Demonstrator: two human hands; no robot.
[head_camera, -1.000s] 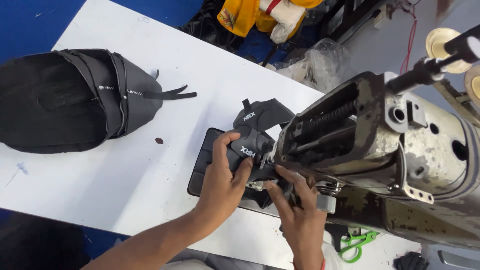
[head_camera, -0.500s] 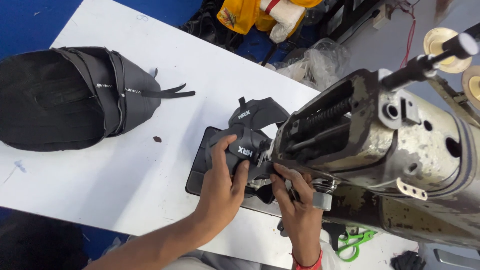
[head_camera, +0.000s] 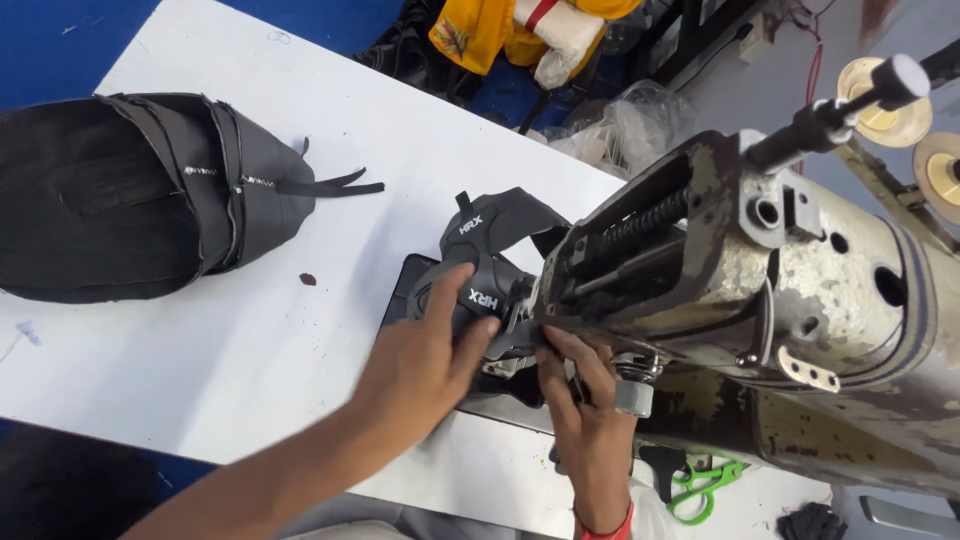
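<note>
A worn, grey industrial sewing machine fills the right side of the view, its head slanting from upper right down toward the middle. It stands on a white table, which stretches away to the machine's left.

On the table, well apart from the machine to its left, lies a large stack of black fabric shoe-upper pieces, with thin black straps trailing toward the machine.

Directly at the machine's needle end sits a dark grey and black shoe upper, folded and partly tucked under the machine head.

The left hand lies on top of the shoe upper just left of the machine head, fingers spread and pressing the material flat. The right hand reaches up from below the machine head, its fingers curled and touching the edge of the shoe upper beneath the head; whether it pinches the fabric cannot be told.

Green-handled scissors lie below the machine, near the right wrist.
</note>
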